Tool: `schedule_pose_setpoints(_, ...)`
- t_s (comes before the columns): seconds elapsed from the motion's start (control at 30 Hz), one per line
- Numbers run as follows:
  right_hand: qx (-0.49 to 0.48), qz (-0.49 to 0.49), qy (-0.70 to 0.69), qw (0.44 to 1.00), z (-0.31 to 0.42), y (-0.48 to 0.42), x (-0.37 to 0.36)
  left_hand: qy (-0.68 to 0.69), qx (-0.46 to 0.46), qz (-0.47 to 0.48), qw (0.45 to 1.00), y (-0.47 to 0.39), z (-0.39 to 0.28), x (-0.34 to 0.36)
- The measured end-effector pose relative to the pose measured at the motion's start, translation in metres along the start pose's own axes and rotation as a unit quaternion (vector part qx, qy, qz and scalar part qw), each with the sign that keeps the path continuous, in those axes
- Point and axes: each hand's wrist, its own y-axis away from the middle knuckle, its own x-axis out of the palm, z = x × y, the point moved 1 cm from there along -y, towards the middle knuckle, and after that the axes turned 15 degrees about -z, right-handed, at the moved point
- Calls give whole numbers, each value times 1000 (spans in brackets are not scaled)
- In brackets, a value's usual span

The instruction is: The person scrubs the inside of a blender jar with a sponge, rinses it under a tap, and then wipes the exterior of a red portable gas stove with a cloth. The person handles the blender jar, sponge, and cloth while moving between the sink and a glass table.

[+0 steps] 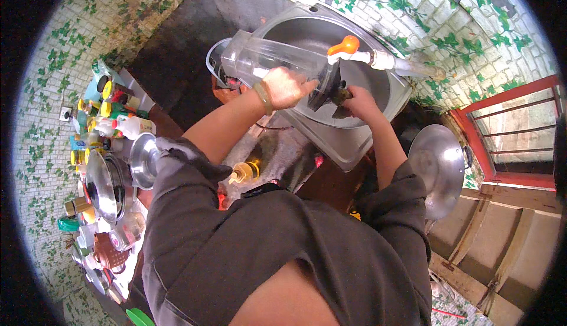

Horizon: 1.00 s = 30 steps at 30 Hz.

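Observation:
Over a stainless steel sink (345, 156), a long clear plastic container (266, 55) lies on its side, with a black rim or base (327, 82) at its right end. My left hand (288, 89) grips the container from above near that dark end, index finger stretched toward it. At the dark end, my right hand (361, 103) has its fingers around a dark greenish-brown item (341, 97), which is too hidden to name exactly. Just above both hands is a tap with an orange lever (347, 44), its spout partly in front of the container.
A pump bottle (246, 172) with yellow liquid stands before the sink. Behind the container is a bucket (214, 60). To the right leans a large metal wok (436, 171) near a red-framed barred window (514, 131). At left, a glass-lidded pot (101, 186) and several bottles (133, 126) crowd a table.

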Motion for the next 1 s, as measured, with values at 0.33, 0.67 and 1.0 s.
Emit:
schedule_pose_setpoints(0.33, -7, 12, 108, 994, -26, -10, -2, 3, 55, 31, 998, -1, -9, -4)
schedule_pose_setpoints(0.67, 13, 13, 93, 995, -26, -9, 0, -20, 51, 44, 998, -1, -3, 3)
schedule_pose_setpoints(1.0, 33, -45, 80, 995, -44, -15, -7, -39, 36, 31, 998, -28, 5, 18)
